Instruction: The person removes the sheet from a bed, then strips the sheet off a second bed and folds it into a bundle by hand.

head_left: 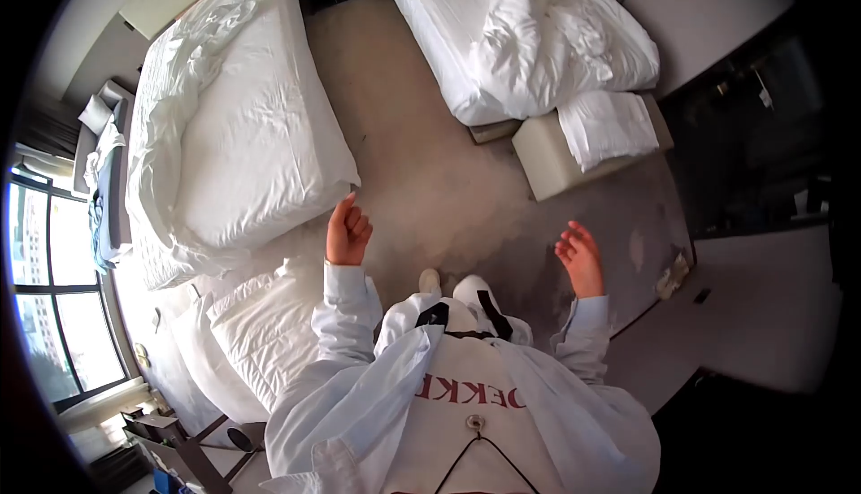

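My left hand (349,230) is raised near the front corner of the left bed (260,135), fingers partly curled, with nothing seen in it. My right hand (578,257) hangs over the carpet to the right, its fingers loosely bent and apart, holding nothing. The left bed has a white sheet and a rumpled duvet (166,126) along its far left side. On the right bed (430,19) lies a bunched white duvet (529,37). A folded white cloth (608,126) rests on the beige bench (547,158) at that bed's foot.
White pillows (269,333) and bedding lie at the lower left. A sofa (117,216) with clothes stands by the window (58,297). At the bottom left is a chair or desk (179,449). A dark cabinet (753,135) fills the right side; a small crumpled item (673,277) lies below it.
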